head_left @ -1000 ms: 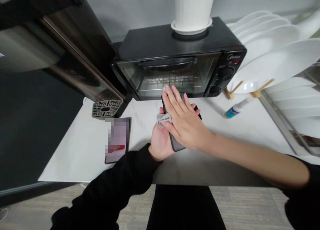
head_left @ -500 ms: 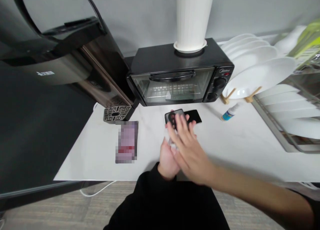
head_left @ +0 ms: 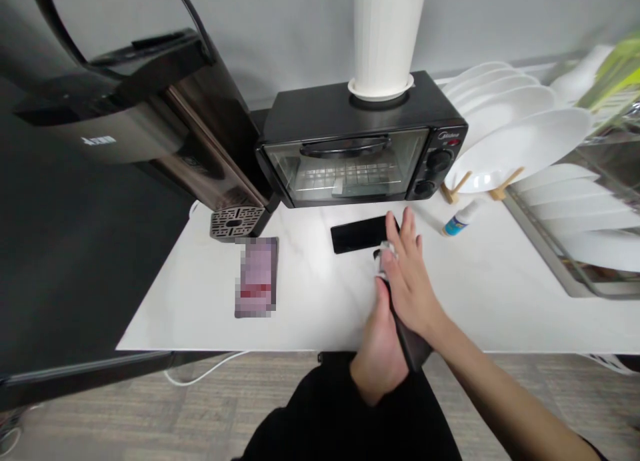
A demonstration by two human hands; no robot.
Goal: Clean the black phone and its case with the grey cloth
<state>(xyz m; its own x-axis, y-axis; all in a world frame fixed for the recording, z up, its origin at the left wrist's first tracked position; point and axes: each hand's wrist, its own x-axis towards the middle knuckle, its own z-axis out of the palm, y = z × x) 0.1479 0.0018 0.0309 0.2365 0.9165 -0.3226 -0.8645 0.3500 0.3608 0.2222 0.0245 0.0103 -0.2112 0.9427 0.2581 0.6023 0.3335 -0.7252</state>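
A dark phone [head_left: 413,344] is in my left hand [head_left: 379,347], turned up on its edge and slanting toward my body. The left fingers are mostly hidden behind it. My right hand [head_left: 413,277] lies along the phone's other side, fingers stretched forward. Under its thumb is a crumpled white tissue [head_left: 385,255], pressed at the far end of the phone. Just beyond my hands a second phone [head_left: 357,234] lies on the white counter, black face up, its right end partly covered by my right fingers.
A black toaster oven [head_left: 345,151] bearing a white pot [head_left: 387,41] stands at the back. A small spray bottle [head_left: 459,219] and racked white plates [head_left: 525,147] are right. Left are a drink machine [head_left: 200,147] and a blurred-out purple phone-shaped item [head_left: 257,277].
The held phone has come nearer my body and to the right, turning from its camera side up onto its edge. My right hand moved from its back to its side, uncovering the phone on the counter.
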